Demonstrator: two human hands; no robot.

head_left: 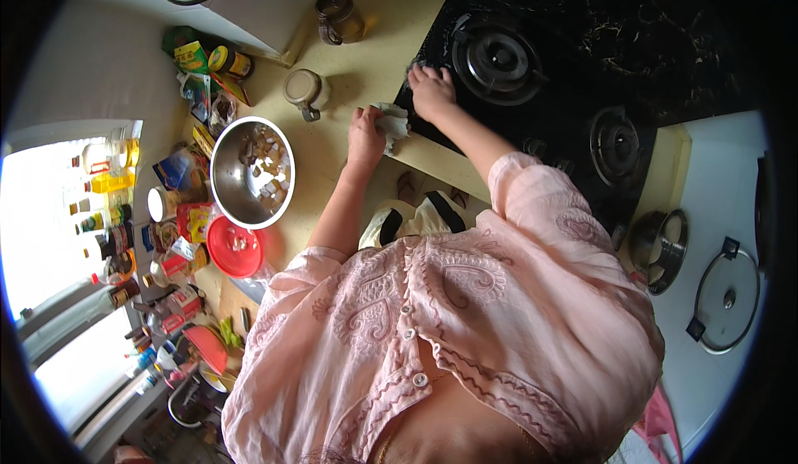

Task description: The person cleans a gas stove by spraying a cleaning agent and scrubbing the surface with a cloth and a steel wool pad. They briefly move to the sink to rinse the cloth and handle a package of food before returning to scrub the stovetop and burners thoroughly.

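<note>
My left hand [366, 138] is closed on a crumpled grey-green cloth [393, 128] at the counter's front edge, left of the black stove top. My right hand [432, 92] reaches onto the left edge of the black gas stove [445, 127], fingers bent down against it. Something small, grey and rough shows at those fingertips; its kind is unclear. Just right of this hand sits a round burner [499, 58]. A lidded glass jug [306, 91] stands beyond my left hand. Farther left, a steel bowl [218, 173] holds pale and brownish chunks.
Another glass jug [339, 19] stands at the back of the counter. A red plastic basin [236, 246] with small white pieces sits near the steel bowl. Bottles and packets crowd the window side. To the right are a second burner [618, 145], a pot [680, 244] and a glass lid [726, 299].
</note>
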